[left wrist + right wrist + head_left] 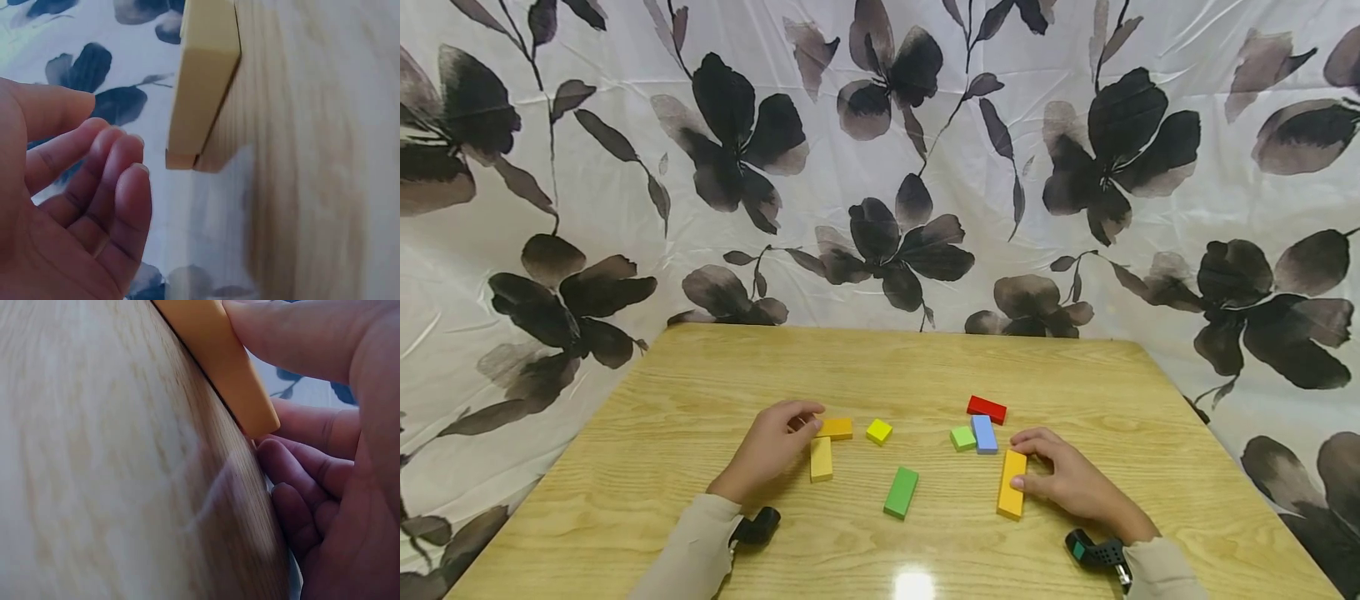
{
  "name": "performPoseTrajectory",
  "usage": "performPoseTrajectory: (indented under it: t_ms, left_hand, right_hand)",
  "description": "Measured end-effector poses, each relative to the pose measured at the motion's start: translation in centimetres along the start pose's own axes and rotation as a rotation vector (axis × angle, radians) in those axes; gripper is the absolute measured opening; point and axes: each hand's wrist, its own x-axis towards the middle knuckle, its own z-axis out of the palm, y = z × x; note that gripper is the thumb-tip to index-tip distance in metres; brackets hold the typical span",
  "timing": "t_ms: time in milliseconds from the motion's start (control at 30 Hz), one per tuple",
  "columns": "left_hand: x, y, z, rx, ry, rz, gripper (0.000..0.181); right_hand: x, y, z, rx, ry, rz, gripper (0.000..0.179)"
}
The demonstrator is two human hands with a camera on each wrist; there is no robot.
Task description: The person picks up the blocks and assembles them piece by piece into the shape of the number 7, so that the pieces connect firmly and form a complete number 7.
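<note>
In the head view my left hand (pixel 777 442) is at the left end of a small orange block (pixel 837 429). A pale yellow block (pixel 822 460) lies just below that one. The left wrist view shows the left fingers (pixel 128 200) loosely bent with nothing between them, apart from the pale yellow block (pixel 203 81). My right hand (pixel 1063 475) holds a longer orange block (pixel 1011 500) lying on the table, thumb on its upper face and index finger by its far end. In the right wrist view the thumb (pixel 294 334) presses against this orange block (pixel 219 359).
Between the hands lie a green block (pixel 901 492) and a yellow cube (pixel 878 432). A light green block (pixel 962 439), a blue block (pixel 984 435) and a red block (pixel 987 409) sit grouped beyond the right hand. Floral cloth (pixel 880 300) hangs behind the wooden table (pixel 737 367).
</note>
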Motion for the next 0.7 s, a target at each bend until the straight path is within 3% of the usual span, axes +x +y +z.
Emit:
performPoseTrajectory:
  t_ms: [133, 533, 700]
  left_hand:
    - [0.1, -0.4, 0.0, 0.028, -0.008, 0.015, 0.026]
    - [-0.1, -1.1, -0.5, 0.029, -0.067, -0.046, 0.035]
    - [-0.2, -1.3, -0.6, 0.025, -0.093, -0.044, 0.036]
  right_hand:
    - [-0.1, 0.2, 0.1, 0.0, 0.002, -0.013, 0.046]
    - [-0.1, 0.0, 0.0, 0.0, 0.007, -0.023, 0.043]
    - [0.2, 0.1, 0.0, 0.0, 0.005, -0.013, 0.046]
